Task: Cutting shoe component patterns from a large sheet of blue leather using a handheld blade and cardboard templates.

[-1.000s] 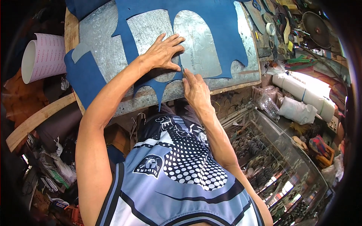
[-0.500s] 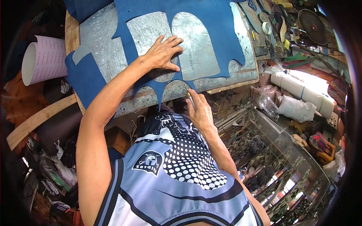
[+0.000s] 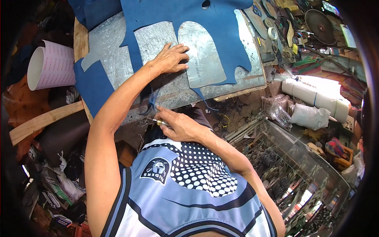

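A blue sheet (image 3: 177, 11), leather-like, lies over a metal-topped board (image 3: 108, 43), whose grey surface shows through several cut-outs. On the sheet rests a silvery template (image 3: 203, 55) with a rounded far end. My left hand (image 3: 172, 58) lies beside the template's left edge, fingers stretched out and pressing down. Nearer my body, my right hand (image 3: 179, 124) is closed around a small knife (image 3: 162, 123) pointing left. A blurred blue scrap (image 3: 152, 100) is by its fingertips; whether they pinch it I cannot tell. Another thin blue strip (image 3: 205, 100) hangs over the board's near edge.
A white roll of printed paper (image 3: 51, 65) stands left of the board. At the far right are a tape roll (image 3: 272, 33) and a round fan (image 3: 320, 27). Wrapped white rolls (image 3: 316, 93) and a glass case (image 3: 292, 158) stand to my right.
My right hand has swung left and toward my body with the knife. Blue offcut below my left hand has come away from the sheet. My left hand stays beside the template.
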The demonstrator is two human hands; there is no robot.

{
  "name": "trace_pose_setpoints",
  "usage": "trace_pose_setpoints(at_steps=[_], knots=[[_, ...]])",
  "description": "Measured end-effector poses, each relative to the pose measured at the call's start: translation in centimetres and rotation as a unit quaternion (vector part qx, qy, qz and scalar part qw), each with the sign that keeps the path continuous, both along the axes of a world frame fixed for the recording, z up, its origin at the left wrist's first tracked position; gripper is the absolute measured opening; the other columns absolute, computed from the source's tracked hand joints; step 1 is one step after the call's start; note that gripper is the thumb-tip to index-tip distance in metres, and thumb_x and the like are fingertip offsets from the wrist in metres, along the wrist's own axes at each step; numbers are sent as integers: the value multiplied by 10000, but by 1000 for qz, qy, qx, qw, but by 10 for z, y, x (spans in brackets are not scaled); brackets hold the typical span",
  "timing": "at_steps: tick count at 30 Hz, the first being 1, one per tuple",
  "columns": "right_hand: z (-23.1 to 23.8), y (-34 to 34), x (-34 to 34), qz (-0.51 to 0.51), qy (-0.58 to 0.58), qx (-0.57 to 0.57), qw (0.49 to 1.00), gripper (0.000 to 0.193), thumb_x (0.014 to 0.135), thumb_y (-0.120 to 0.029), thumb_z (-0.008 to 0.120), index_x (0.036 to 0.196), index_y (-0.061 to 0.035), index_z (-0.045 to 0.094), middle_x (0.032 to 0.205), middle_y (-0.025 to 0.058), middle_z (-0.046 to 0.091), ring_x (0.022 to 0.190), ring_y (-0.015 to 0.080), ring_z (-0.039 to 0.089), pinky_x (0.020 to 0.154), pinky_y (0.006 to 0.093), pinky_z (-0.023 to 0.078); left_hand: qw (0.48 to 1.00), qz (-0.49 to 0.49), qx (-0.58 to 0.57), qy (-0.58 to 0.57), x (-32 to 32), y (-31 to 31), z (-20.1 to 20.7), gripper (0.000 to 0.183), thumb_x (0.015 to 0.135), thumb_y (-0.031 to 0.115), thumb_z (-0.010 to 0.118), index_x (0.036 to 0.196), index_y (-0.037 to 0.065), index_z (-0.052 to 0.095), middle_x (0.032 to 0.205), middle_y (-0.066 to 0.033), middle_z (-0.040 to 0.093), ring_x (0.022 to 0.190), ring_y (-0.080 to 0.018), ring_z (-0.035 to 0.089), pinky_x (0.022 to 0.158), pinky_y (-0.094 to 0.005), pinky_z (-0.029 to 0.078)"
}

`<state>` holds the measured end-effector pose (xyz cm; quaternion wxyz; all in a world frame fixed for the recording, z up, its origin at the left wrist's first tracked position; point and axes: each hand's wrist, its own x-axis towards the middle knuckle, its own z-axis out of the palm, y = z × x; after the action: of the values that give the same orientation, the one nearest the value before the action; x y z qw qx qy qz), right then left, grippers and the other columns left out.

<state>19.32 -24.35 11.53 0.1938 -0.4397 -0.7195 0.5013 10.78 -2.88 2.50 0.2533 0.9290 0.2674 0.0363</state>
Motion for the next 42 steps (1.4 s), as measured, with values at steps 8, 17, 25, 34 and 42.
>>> trace_pose_setpoints(at_steps=[8, 17, 25, 34, 42], knots=[[42, 6, 98, -17, -129, -95, 987, 369, 935, -173, 577, 1271, -23, 548, 1171, 239, 637, 1062, 403, 632, 918, 450, 502, 989, 119, 82, -19, 17, -43, 5, 599, 714, 489, 793, 1110, 60, 657, 1418, -174, 482, 1373, -401, 374, 1141, -590, 256], [5, 73, 179, 113, -174, 113, 972, 369, 925, -107, 592, 1293, -86, 570, 1123, 154, 643, 950, 367, 658, 798, 436, 550, 977, 211, 16, 10, 22, -81, 16, 563, 713, 362, 824, 1180, 106, 641, 1486, -131, 441, 1434, -368, 305, 1180, -557, 229], [-32, 106, 167, 272, -150, 153, 938, 356, 918, -119, 600, 1271, -78, 593, 1097, 151, 645, 856, 377, 675, 723, 453, 565, 960, 269, -59, 46, 22, -90, 16, 696, 682, 332, 842, 1311, 168, 595, 1588, -16, 334, 1488, -316, 221, 1192, -567, 209], [-44, 107, 169, 286, -166, 187, 925, 354, 942, -150, 565, 1285, -64, 587, 1057, 184, 636, 800, 411, 670, 689, 488, 551, 950, 290, -62, 93, 34, -93, 23, 718, 682, 320, 848, 1330, 174, 577, 1593, 2, 326, 1497, -295, 206, 1199, -531, 216], [-43, 102, 167, 276, -182, 207, 921, 363, 940, -138, 558, 1289, -42, 578, 1024, 185, 623, 785, 412, 665, 676, 493, 544, 937, 305, -80, 151, 46, -96, 33, 883, 624, 338, 875, 1405, 178, 496, 1620, 17, 258, 1502, -293, 191, 1209, -551, 201]])
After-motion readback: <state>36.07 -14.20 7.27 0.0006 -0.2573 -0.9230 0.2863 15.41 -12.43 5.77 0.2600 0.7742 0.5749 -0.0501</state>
